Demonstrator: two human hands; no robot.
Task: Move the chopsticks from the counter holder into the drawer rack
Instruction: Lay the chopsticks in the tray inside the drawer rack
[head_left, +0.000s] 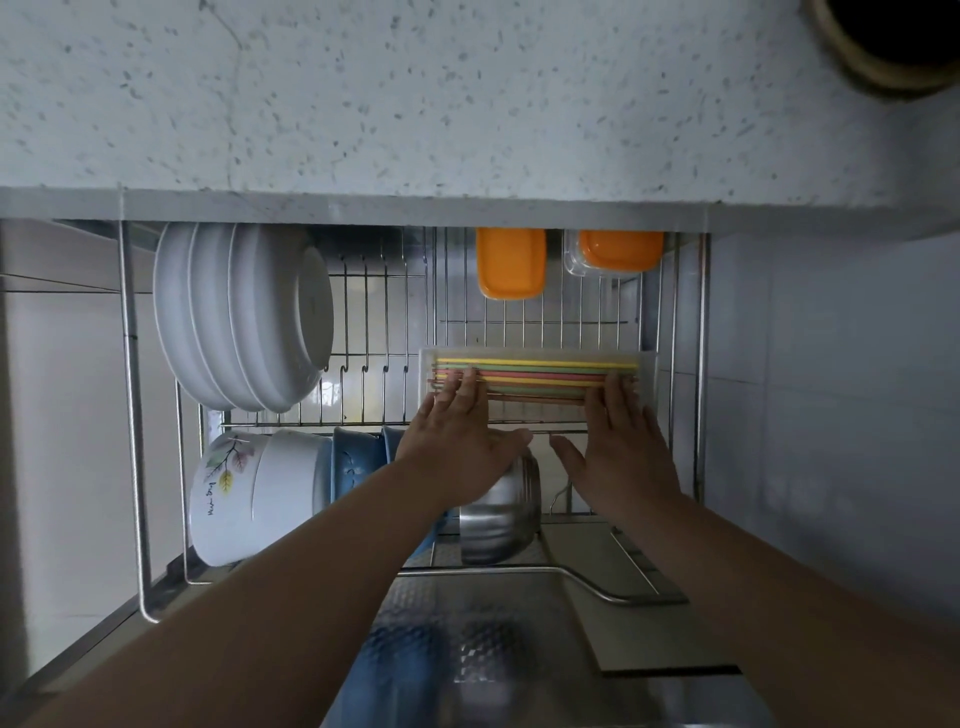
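Observation:
Several coloured chopsticks (540, 375), yellow, red, green and brown, lie flat in a clear plastic tray (647, 364) that rests on the wire drawer rack (519, 322). My left hand (457, 431) lies flat with its fingertips on the left ends of the chopsticks. My right hand (618, 436) lies flat with its fingertips on their right ends. Both hands have their fingers spread and grip nothing. The counter holder (883, 47) shows only as a dark round rim at the top right of the speckled counter (415, 104).
White plates (244, 317) stand on edge at the rack's left. Below them sit white bowls (239, 493), blue bowls (353, 467) and a steel bowl (498, 509). Two orange-lidded boxes (511, 262) stand at the back. A tiled wall (831, 389) is to the right.

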